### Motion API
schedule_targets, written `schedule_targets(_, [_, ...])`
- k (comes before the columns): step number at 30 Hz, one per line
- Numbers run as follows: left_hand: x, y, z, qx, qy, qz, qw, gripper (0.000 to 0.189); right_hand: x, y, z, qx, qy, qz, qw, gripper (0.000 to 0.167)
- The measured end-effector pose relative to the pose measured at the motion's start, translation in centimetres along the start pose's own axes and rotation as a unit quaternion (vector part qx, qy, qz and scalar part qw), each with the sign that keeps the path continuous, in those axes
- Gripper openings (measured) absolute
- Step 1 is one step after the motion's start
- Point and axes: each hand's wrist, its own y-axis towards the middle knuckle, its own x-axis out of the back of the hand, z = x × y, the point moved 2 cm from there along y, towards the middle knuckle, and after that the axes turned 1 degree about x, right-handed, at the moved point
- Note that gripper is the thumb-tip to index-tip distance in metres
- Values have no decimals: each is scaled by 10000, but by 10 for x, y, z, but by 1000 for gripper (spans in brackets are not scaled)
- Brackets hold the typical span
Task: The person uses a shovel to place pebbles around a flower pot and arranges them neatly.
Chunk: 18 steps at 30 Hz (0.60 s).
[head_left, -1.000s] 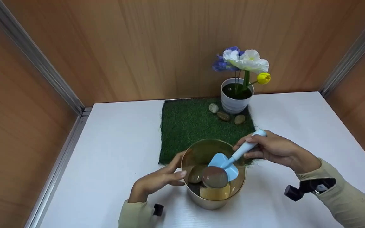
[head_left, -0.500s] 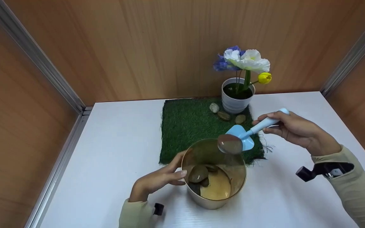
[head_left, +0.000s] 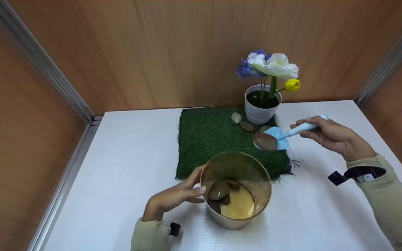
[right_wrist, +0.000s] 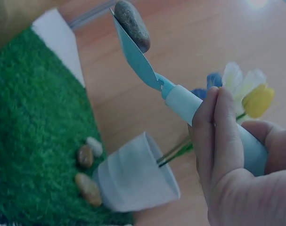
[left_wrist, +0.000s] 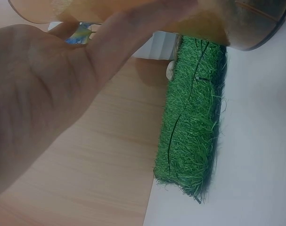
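Note:
My right hand [head_left: 337,137] grips the pale blue handle of a small shovel [right_wrist: 183,106] whose blade points left. On the blade lies a large brown stone [head_left: 265,141], raised above the right part of a green artificial-grass mat [head_left: 208,136]. In the head view this load partly covers a small stone on the mat. My left hand [head_left: 178,195] holds the left side of a round amber container [head_left: 234,223], thumb toward me and fingers reaching behind it. Inside that container rests a dark stone [head_left: 218,190] with other dark pieces, partly in shadow.
A white pot [head_left: 261,113] of white, blue and yellow flowers [head_left: 276,66] stands at the mat's back right corner. Small stones [head_left: 247,126] lie before it. Wood-look panels [head_left: 173,52] enclose the white table [head_left: 134,150] at the back and sides.
The right hand has lifted the shovel and its stone out of the container, carrying them rightward and away from me over the mat. The left hand and container have stayed in place.

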Motion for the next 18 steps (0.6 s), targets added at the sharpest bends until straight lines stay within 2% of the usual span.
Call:
schedule_targets(10, [0,0,0,12,-27,23,10000,82,41,17,-17,-211,91,-446,9987,41])
schedule_targets(18, [0,1,-1,-28,-54,46,10000,82,61,29,-32,-344,72,-717,9968,42])
